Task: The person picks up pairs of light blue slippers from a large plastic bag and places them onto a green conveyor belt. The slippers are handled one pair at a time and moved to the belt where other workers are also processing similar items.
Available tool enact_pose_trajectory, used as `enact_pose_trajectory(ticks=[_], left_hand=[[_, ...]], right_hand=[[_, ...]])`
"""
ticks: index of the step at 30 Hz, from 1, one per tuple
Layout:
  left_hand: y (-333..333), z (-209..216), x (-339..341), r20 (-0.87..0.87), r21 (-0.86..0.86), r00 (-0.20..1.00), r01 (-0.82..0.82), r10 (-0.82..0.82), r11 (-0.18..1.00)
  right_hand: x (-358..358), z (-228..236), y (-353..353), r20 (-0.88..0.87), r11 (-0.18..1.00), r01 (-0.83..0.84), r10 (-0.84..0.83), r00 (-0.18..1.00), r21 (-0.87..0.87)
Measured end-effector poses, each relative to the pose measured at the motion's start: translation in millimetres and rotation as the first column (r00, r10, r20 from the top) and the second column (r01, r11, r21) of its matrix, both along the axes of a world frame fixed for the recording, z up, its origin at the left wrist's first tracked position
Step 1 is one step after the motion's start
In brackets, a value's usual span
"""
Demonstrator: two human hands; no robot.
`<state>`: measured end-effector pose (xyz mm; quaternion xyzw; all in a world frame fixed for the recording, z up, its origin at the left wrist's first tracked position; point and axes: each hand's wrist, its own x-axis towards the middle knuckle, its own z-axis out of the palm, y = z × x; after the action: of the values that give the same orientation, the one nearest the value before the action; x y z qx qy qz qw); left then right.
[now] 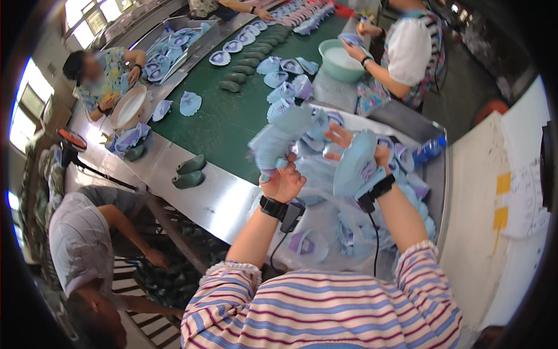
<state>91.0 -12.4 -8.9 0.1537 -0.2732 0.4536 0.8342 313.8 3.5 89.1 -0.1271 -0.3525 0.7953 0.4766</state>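
My left hand (283, 181) grips a light blue shoe upper (282, 139) with a ribbed surface, raised over the table's near end. In my right hand (381, 156) is another light blue shoe upper (354, 163) with purple lacing. Its fingers are partly spread, and the upper covers much of the palm. Beneath both hands, several more blue and purple uppers (308, 245) lie in and around a clear plastic bag (322, 174) in a metal-edged tray (443, 192). Black bands with cables circle both wrists.
A green work surface (215, 119) carries rows of uppers and dark green shoe lasts (238, 70). Two lasts (189, 172) sit on its metal edge. A blue bottle (429, 151) lies at right. Co-workers stand near a teal basin (343, 71) and a beige basin (130, 107); another bends at lower left.
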Motion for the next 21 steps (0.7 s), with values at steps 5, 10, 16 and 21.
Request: enact_pose_trajectory(ticks=[5, 10, 16, 21], left_hand=[[-33.0, 42.8, 17.5, 0.249, -0.130, 0.968, 0.064, -0.030, 0.989], [-46.5, 32.6, 0.8, -0.336, -0.347, 0.941, -0.152, 0.029, 0.926], [8.5, 7.4, -20.7, -0.853, -0.305, 0.519, -0.427, -0.045, 0.851], [-11.9, -8.6, -33.9, -0.986, -0.037, 0.162, -0.481, 0.048, 0.876]], right_hand=[[-39.1, 6.5, -8.9, -0.242, 0.986, -0.163, 0.152, 0.958, -0.025], [-45.8, -58.0, 18.3, 0.025, 0.989, -0.061, 0.065, 0.998, -0.135], [-20.1, -111.0, 77.1, 0.417, 0.929, 0.267, -0.144, 0.898, -0.255], [-8.2, -156.1, 92.9, 0.405, 0.908, 0.162, 0.010, 0.914, -0.388]])
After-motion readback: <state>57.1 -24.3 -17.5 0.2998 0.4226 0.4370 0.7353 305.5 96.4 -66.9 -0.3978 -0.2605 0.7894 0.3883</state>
